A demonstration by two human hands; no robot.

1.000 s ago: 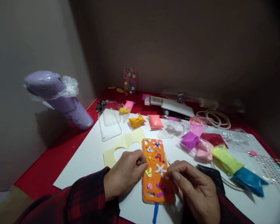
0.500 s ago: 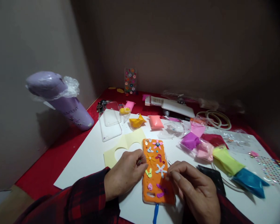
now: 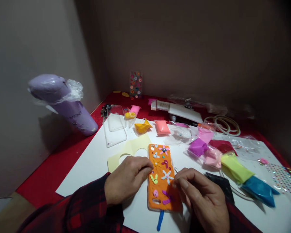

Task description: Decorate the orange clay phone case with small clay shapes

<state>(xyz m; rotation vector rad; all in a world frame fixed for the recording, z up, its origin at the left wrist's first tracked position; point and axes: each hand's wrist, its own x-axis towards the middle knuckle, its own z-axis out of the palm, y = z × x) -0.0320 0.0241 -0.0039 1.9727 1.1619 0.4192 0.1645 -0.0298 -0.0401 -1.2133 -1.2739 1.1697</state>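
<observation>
Past the blue handle (image 3: 160, 221), your right hand (image 3: 201, 194) keeps thumb and finger pressed together (whether on anything, one cannot tell); your left hand (image 3: 128, 181), now flatter and lower, sets closed fingertips at the left edge of the orange phone case (image 3: 161, 187), suggesting detail work there. Studded with flowers (image 3: 167, 177) and rabbit heads (image 3: 154, 179), the case lies between both hands on the white board (image 3: 87, 168).

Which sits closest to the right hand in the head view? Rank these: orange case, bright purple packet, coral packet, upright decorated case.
From the right hand:
1. Orange case: just left, by the fingertips.
2. Bright purple packet: beyond the hand.
3. Coral packet: farther back, leftward.
4. Upright decorated case: at the back, by the wall.
</observation>
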